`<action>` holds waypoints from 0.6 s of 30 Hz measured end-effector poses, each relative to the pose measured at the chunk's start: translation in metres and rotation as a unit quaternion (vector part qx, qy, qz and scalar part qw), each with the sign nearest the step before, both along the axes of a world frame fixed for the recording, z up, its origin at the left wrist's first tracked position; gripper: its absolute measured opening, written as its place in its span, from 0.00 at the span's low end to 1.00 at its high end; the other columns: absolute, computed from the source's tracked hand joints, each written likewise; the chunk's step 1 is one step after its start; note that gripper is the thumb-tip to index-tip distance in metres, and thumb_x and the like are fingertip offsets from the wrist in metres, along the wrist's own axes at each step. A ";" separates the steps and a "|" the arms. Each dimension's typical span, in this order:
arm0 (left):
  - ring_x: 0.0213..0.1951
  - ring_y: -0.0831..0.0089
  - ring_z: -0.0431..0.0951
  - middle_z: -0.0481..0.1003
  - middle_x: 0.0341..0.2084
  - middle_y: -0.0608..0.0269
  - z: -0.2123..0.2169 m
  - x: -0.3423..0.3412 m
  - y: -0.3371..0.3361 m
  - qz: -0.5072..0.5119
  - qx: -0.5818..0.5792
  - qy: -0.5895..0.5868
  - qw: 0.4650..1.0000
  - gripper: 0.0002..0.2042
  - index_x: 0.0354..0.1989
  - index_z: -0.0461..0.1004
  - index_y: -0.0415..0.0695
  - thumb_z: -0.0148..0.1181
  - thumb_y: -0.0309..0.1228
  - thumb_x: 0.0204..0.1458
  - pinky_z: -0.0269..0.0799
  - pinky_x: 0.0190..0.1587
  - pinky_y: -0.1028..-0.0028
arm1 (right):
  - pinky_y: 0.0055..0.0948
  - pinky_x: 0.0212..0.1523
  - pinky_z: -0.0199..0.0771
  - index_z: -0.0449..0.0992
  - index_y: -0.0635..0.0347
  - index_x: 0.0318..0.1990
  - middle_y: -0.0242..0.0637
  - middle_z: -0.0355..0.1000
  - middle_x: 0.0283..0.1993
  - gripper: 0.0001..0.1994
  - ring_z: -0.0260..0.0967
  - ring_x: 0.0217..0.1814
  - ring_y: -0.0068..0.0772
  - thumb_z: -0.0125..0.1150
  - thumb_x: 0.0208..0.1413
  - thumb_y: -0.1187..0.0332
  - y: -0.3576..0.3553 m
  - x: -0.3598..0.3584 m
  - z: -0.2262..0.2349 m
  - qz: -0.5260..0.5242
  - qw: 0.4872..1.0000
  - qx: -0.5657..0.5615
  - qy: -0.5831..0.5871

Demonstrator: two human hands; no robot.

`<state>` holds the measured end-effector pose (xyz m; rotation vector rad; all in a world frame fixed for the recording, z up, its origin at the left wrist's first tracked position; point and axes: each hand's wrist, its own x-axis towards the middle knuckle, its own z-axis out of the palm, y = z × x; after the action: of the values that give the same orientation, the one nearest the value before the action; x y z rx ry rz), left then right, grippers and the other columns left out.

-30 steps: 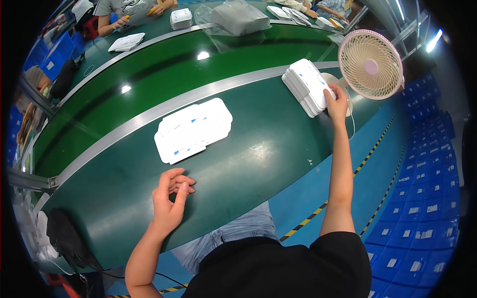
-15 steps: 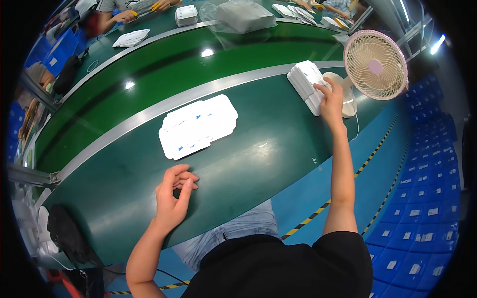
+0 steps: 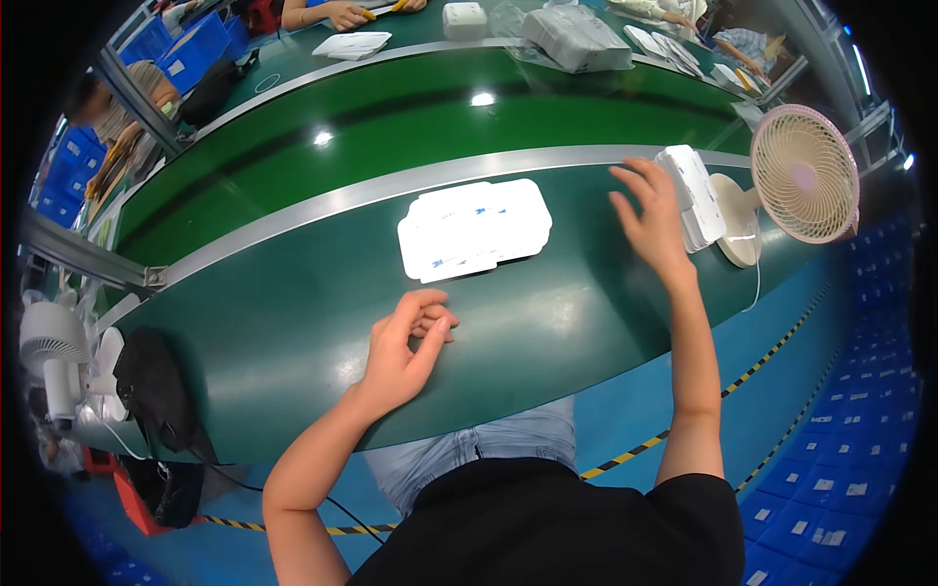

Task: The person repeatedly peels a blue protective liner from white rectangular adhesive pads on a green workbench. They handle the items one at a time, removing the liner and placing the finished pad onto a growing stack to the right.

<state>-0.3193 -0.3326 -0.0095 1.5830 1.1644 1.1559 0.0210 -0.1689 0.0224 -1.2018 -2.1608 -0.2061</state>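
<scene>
Several overlapping flat white pieces with small blue marks (image 3: 474, 230) lie on the green table (image 3: 528, 332) in front of me. Just nearer to me, my left hand (image 3: 403, 342) rests loosely curled, with a gap between thumb and fingers and nothing held. My right hand (image 3: 653, 217) hovers over the table with its fingers spread, and I see nothing in it. Right beside it stands a neat stack of similar white pieces (image 3: 692, 195); my hand is to the left of that stack.
A pink-rimmed fan (image 3: 803, 176) stands at the right end. Beyond a metal rail runs a green conveyor belt (image 3: 391, 137). Across it, other people's hands (image 3: 344, 16) work near white stacks and a plastic-wrapped bundle (image 3: 576, 39). A black bag (image 3: 154, 391) and a white fan (image 3: 57, 337) are at left.
My right hand has come off the white stack and moved left of it, fingers spread. My left hand keeps its loose curl. The whole view has shifted, with the scene moving rightward.
</scene>
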 end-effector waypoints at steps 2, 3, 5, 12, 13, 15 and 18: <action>0.34 0.72 0.82 0.80 0.34 0.54 0.002 -0.001 0.003 0.006 -0.010 -0.012 1.000 0.12 0.52 0.68 0.34 0.54 0.22 0.61 0.76 0.37 0.76 | 0.46 0.65 0.63 0.77 0.59 0.52 0.45 0.70 0.60 0.20 0.63 0.66 0.53 0.69 0.51 0.68 -0.008 -0.040 -0.001 0.076 0.996 -0.043 0.008; 0.33 0.72 0.82 0.80 0.34 0.54 0.003 -0.002 0.003 0.013 -0.017 -0.019 1.000 0.11 0.52 0.68 0.34 0.53 0.22 0.62 0.76 0.37 0.76 | 0.46 0.66 0.63 0.76 0.60 0.54 0.45 0.70 0.61 0.22 0.62 0.67 0.53 0.70 0.51 0.66 -0.011 -0.058 -0.003 0.114 0.992 -0.060 0.012; 0.33 0.72 0.82 0.80 0.34 0.55 0.004 -0.003 0.005 0.022 -0.028 -0.040 0.999 0.11 0.52 0.68 0.34 0.53 0.22 0.62 0.76 0.37 0.76 | 0.46 0.67 0.60 0.73 0.61 0.58 0.46 0.68 0.63 0.25 0.59 0.70 0.52 0.68 0.54 0.61 -0.015 -0.085 -0.006 0.167 0.982 -0.086 0.001; 0.23 0.78 0.76 0.77 0.29 0.58 0.011 -0.018 0.024 0.164 -0.112 0.019 0.980 0.12 0.50 0.68 0.32 0.55 0.26 0.63 0.73 0.24 0.79 | 0.48 0.69 0.55 0.70 0.63 0.60 0.49 0.65 0.65 0.27 0.58 0.70 0.52 0.63 0.59 0.55 -0.018 -0.115 -0.027 0.187 0.976 -0.107 -0.021; 0.22 0.77 0.77 0.77 0.28 0.57 0.014 -0.021 0.027 0.170 -0.135 0.008 0.976 0.13 0.50 0.69 0.30 0.56 0.27 0.62 0.74 0.24 0.78 | 0.48 0.69 0.55 0.70 0.63 0.60 0.49 0.65 0.65 0.27 0.58 0.70 0.52 0.63 0.59 0.54 -0.020 -0.115 -0.030 0.185 0.976 -0.108 -0.030; 0.21 0.76 0.77 0.77 0.26 0.56 0.010 -0.028 0.033 0.154 -0.154 -0.015 0.976 0.16 0.53 0.68 0.29 0.56 0.29 0.63 0.73 0.23 0.77 | 0.53 0.70 0.52 0.70 0.63 0.59 0.49 0.64 0.66 0.27 0.57 0.71 0.51 0.62 0.59 0.54 -0.025 -0.117 -0.031 0.186 0.975 -0.111 -0.041; 0.20 0.77 0.77 0.77 0.25 0.57 0.010 -0.032 0.041 0.137 -0.177 -0.003 0.975 0.17 0.53 0.68 0.29 0.57 0.30 0.62 0.71 0.21 0.78 | 0.55 0.71 0.50 0.70 0.63 0.59 0.49 0.64 0.66 0.27 0.56 0.72 0.51 0.61 0.60 0.53 -0.035 -0.122 -0.027 0.190 0.973 -0.124 -0.045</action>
<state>-0.3510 -0.2916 0.0008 1.1734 1.5257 1.0509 -0.1006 -0.2043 -0.0047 -0.8931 -2.5025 0.1826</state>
